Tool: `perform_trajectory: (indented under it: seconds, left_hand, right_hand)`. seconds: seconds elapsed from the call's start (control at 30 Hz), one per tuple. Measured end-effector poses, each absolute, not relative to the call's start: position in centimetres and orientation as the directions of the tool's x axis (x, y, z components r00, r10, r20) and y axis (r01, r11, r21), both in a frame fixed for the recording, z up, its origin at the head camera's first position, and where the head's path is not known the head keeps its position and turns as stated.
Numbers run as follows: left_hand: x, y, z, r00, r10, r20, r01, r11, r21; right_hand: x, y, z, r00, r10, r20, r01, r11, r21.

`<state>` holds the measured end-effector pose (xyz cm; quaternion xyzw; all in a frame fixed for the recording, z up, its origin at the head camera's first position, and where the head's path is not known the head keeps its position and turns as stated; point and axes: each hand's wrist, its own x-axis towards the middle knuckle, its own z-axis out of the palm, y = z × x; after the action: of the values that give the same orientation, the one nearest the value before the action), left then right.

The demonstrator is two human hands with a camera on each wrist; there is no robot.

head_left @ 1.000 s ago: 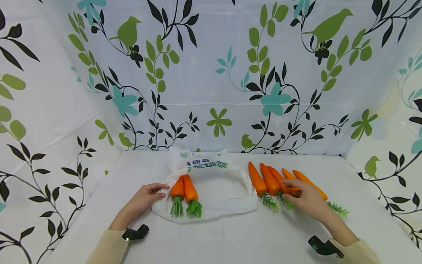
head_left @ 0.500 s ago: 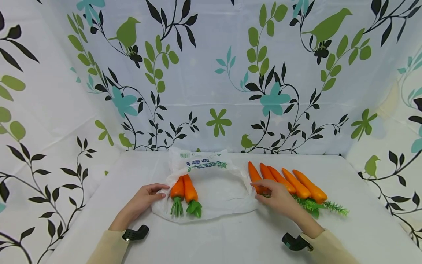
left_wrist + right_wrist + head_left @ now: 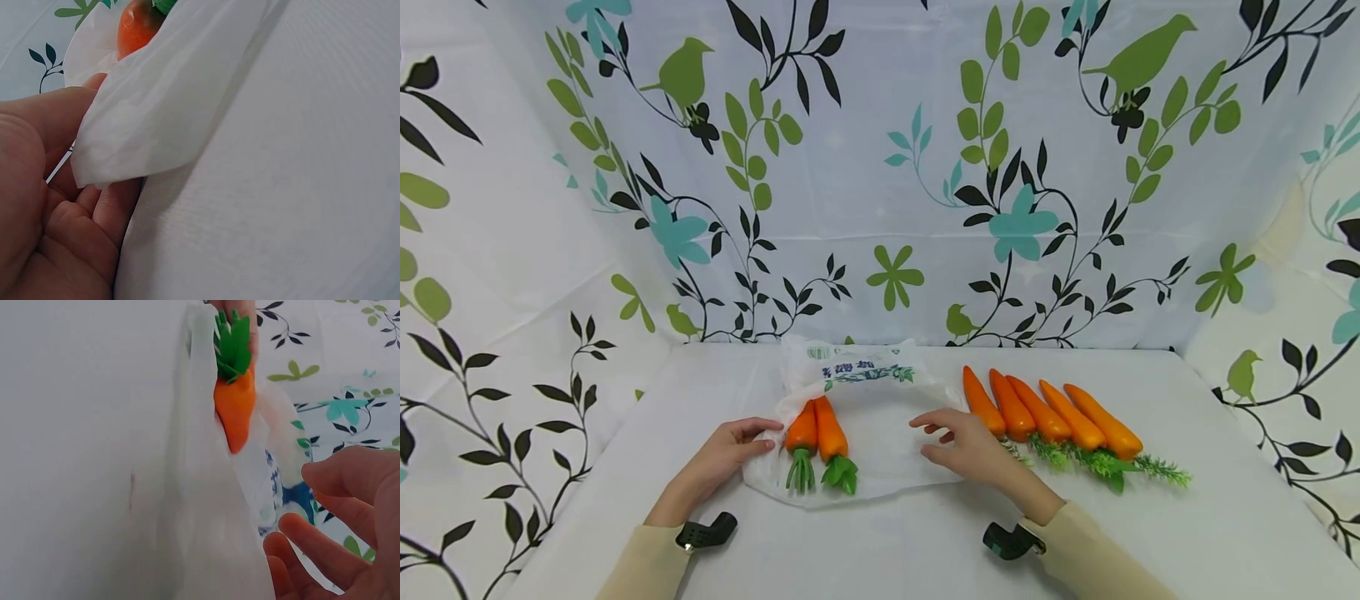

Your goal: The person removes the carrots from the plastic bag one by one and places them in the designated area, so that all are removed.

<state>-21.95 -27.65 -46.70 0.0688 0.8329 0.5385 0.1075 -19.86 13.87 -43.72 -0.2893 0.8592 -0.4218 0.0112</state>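
Note:
A white plastic bag (image 3: 887, 450) lies flat with its mouth spread. Two toy carrots (image 3: 829, 429) with green tops rest side by side at its left part. My left hand (image 3: 730, 454) holds the bag's left edge; the left wrist view shows the plastic (image 3: 144, 119) between thumb and fingers. My right hand (image 3: 966, 450) hovers over the bag's right side, fingers apart and loosely bent, with nothing in them. In the right wrist view, an orange carrot (image 3: 236, 412) lies beyond the fingers (image 3: 319, 544).
Several more carrots (image 3: 1047, 408) with leafy green tops lie in a row right of the bag, on the white table (image 3: 880, 550). A patterned cloth (image 3: 850, 192) with birds and leaves hangs behind the table.
My right hand has moved left, from over the row of carrots past the bag's right edge to above the bag. The left hand keeps its place at the bag's left edge.

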Motion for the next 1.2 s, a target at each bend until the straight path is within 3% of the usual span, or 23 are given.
perform_trajectory:
  seconds: [0.53,1.2]
  left_hand:
    - [-22.2,-27.7,-46.9,-0.967,0.240,-0.080,0.027,0.413,0.910]
    - [-22.3,-27.8,-47.1,-0.966,0.248,-0.074,0.036,0.411,0.911]
  right_hand:
    - [-21.3,6.7,-44.1,-0.815,-0.573,0.082,-0.392,0.443,-0.806]
    - [-21.9,1.9,-44.0,-0.804,-0.593,0.048,-0.400,0.481,-0.780]
